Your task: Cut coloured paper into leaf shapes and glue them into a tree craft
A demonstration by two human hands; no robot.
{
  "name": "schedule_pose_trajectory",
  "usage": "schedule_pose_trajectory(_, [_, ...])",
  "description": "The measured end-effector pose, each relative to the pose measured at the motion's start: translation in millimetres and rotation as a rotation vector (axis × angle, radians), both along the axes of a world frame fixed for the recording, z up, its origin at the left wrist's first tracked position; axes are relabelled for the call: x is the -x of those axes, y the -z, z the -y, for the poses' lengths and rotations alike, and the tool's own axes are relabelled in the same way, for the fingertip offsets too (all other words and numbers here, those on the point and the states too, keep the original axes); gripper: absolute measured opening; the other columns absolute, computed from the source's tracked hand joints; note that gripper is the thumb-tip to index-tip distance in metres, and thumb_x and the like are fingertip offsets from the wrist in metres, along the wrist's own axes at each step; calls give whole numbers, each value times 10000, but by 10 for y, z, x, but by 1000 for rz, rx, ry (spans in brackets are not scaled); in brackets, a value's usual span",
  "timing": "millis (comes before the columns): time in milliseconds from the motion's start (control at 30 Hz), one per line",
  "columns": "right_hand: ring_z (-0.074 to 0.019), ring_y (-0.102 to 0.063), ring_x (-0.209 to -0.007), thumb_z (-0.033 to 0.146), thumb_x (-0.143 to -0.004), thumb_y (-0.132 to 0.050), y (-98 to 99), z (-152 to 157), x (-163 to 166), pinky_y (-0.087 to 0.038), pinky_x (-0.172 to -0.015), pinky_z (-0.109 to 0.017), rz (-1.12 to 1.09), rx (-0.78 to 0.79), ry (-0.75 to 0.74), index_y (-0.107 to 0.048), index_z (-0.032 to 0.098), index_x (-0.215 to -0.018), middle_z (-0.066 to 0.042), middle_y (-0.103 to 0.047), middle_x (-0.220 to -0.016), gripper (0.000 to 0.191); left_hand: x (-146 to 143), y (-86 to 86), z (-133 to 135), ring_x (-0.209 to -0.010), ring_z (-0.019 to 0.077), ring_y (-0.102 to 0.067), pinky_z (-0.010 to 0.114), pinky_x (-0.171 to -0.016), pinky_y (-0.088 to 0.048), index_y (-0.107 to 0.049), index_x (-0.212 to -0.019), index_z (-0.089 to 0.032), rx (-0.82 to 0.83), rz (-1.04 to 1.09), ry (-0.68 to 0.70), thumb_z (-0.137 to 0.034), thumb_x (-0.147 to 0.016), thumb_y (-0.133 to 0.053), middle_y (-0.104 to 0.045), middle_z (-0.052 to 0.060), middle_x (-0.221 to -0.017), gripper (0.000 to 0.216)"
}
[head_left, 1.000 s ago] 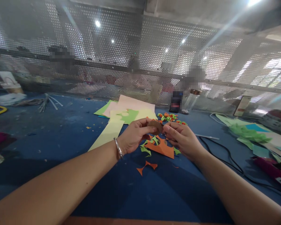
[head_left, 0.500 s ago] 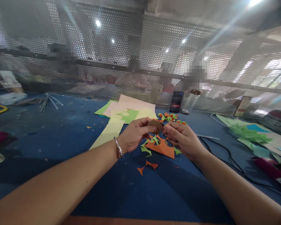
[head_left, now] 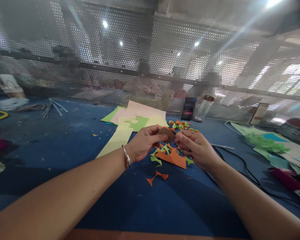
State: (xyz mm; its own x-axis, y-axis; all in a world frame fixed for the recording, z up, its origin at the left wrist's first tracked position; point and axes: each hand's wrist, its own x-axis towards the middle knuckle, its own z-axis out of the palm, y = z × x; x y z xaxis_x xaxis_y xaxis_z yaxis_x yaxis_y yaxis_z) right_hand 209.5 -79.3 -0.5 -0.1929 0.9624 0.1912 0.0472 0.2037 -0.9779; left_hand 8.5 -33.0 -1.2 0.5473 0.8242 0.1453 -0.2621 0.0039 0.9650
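Note:
A round brown cardboard disc is pinched between the thumb and fingers of my left hand, with a bit of orange paper showing behind its upper edge. Close against the disc's right side, my right hand is closed in a pinch; a small dark piece shows at its fingertips, too small to name. Below both hands lies an orange paper sheet with rounded cut-outs, mixed with green paper scraps. Nearer to me rests a thin curved orange scrap.
Pale yellow paper and pink paper lie behind my left hand. Small orange-green paper pieces are heaped beyond my hands. A black cable and a magenta tool lie right. Perforated metal panels stand behind the blue table.
Almost nothing differs. Both hands keep the same place and grip, and the disc's face is tilted very slightly differently.

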Motion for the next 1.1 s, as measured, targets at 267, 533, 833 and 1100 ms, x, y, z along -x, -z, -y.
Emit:
schedule_pose_trajectory(267, [-33, -162, -460, 588, -861, -701, -15, 1, 2, -102, -402, -185, 2, 7, -4, -596, 158, -772, 102, -259, -552, 451, 2, -13, 4, -788, 125, -584, 228, -647, -399, -719, -867, -190, -6, 7, -9, -266, -712, -836, -695, 12, -889, 208])
schedule_pose_trajectory(533, [-28, -167, -450, 570, -878, -692, -24, 9, -1, -98, -407, -190, 23, -12, -10, -565, 163, -750, 106, -251, -549, 445, 9, 3, -10, -788, 130, -584, 239, -651, -401, -715, -852, -199, -35, -4, -5, -306, -691, -857, -688, 5, -874, 240])
schedule_pose_trajectory(833, [-42, -246, -463, 581, -890, -666, -12, -14, -56, -158, -418, -196, 145, -76, 11, -570, 169, -752, 82, -326, -574, 445, 26, 16, -46, -765, 128, -548, 246, -634, -380, -737, -901, -199, -127, -49, -14, -301, -720, -831, -678, 7, -862, 228])
schedule_pose_trajectory(1100, [-63, -294, -471, 609, -894, -634, -46, 6, -54, -198, -421, -213, 252, -124, 49, -541, 185, -734, 63, -362, -588, 462, 28, -2, -39, -700, 126, -520, 254, -613, -368, -752, -865, -202, -144, -60, -38, -297, -714, -819, -682, 12, -820, 191])
